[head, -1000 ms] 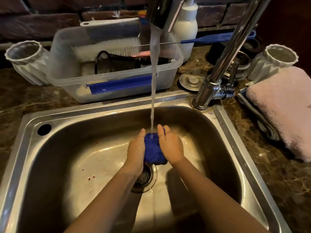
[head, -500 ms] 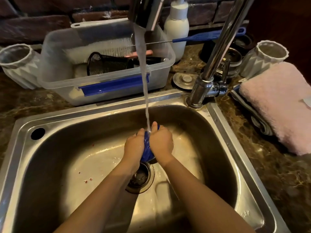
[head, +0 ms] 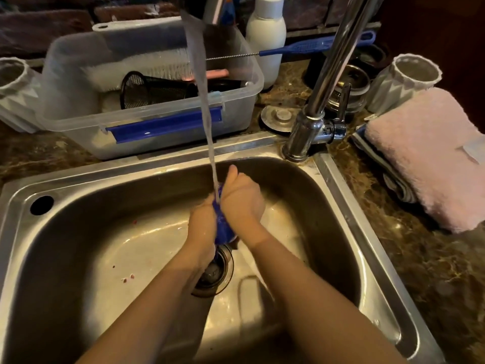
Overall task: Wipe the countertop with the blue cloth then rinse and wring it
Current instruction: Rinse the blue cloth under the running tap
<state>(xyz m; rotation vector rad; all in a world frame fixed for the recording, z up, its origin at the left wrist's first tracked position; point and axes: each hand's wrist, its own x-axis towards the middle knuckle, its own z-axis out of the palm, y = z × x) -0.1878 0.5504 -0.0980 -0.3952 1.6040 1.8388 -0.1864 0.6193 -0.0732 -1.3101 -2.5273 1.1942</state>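
Blue cloth (head: 222,229): bunched small, pressed between both hands above the drain (head: 214,271), in the sink (head: 78,232). Left to right: left hand (head: 203,227) curled shut on the cloth's near side; water stream (head: 207,122) landing on the cloth's top; right hand (head: 242,198) fisted round the far side, thumb up. Step in hand, judged: rinsing, squeeze begun. Next calls for opposed twisting to wring, then reaching right to the tap lever (head: 343,101). Countertop (head: 420,258) at right.
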